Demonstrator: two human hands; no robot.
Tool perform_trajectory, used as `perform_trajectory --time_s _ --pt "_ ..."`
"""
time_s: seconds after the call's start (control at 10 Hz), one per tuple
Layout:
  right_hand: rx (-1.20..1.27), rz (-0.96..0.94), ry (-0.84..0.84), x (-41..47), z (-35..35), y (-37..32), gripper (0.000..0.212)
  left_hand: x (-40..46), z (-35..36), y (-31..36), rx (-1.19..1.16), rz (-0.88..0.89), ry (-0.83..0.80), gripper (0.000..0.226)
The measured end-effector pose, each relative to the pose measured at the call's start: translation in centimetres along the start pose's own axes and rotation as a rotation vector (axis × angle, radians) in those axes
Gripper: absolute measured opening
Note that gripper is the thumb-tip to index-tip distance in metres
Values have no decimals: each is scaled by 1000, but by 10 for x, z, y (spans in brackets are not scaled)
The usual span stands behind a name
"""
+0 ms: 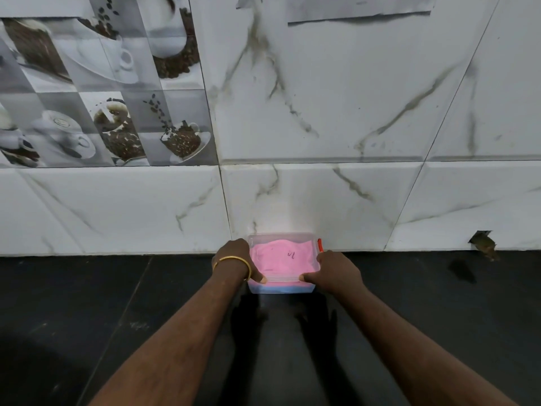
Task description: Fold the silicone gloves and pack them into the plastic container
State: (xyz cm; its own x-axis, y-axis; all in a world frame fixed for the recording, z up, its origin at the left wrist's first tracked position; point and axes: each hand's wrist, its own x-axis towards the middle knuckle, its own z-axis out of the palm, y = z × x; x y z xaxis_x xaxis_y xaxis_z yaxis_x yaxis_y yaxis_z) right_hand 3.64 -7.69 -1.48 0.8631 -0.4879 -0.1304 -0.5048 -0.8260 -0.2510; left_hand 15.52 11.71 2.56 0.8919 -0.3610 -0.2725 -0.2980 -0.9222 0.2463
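Note:
A clear plastic container point(281, 237) stands on the black counter against the wall. A folded pink silicone glove point(282, 256) lies on top inside it, with a blue layer point(278, 288) showing through the front wall beneath. A clear lid appears to sit over the pink glove, and a red latch point(320, 244) shows at the right side. My left hand point(234, 259), with a gold bangle on the wrist, grips the container's left side, thumb on the front rim. My right hand point(336, 271) grips the right side, thumb on the front rim.
The black counter point(117, 303) stretches out left and right of the container. A white marble-tiled wall point(322, 127) rises directly behind it, with coffee-picture tiles at upper left. A broken hole in the wall point(483, 241) sits at the counter line on the right.

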Motion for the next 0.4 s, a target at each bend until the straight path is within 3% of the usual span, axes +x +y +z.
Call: perform_trajectory --time_s 0.2,0.3,0.4 --pt "68 -12 13 -18 0 0 68 -14 9 -14 -58 62 10 76" --pt "92 -21 13 -40 2 -1 82 -31 24 -20 -71 128 -4 90" --pt "-7 -18 192 -64 10 -6 99 -46 37 -23 43 178 88 105"
